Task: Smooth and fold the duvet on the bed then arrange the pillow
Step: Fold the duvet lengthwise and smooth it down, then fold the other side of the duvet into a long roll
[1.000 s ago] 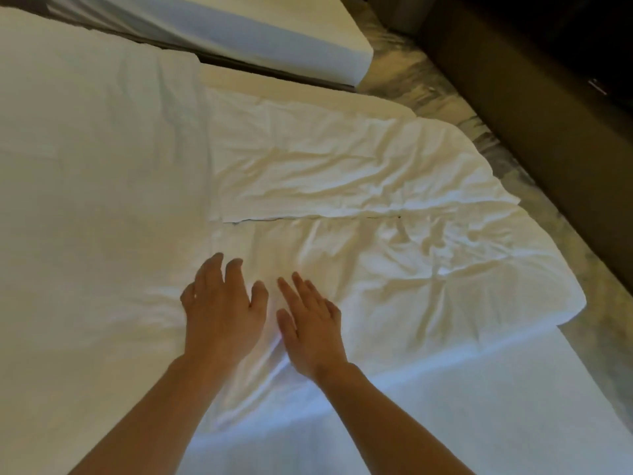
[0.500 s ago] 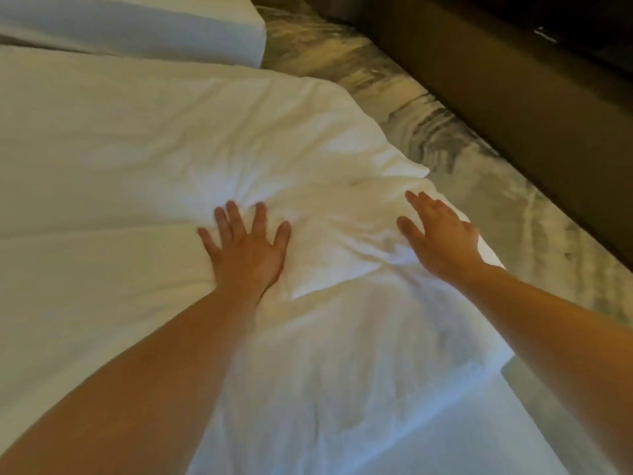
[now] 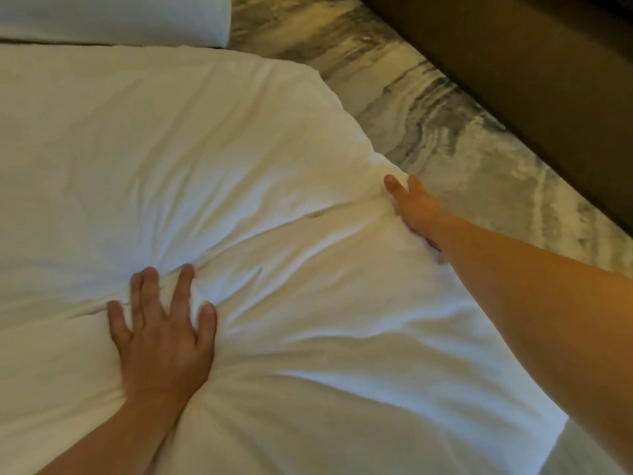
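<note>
A white duvet (image 3: 191, 159) lies folded and creased across the bed, filling most of the view. My left hand (image 3: 164, 334) presses flat on it at lower centre, fingers spread, with wrinkles fanning out around them. My right hand (image 3: 412, 207) rests on the duvet's right edge, where a deep crease runs in from the side; its fingers are partly sunk in the cloth. No pillow is clearly in view.
A second white mattress or bed (image 3: 113, 18) lies at the top left, behind a dark gap. Grey marbled floor (image 3: 428, 108) runs along the right of the bed. A dark brown piece of furniture (image 3: 531, 63) borders the floor at top right.
Both hands have slid apart over the duvet, the right one out to the right edge. My head has come closer and swung right, so the folded layer's edge has left view.
</note>
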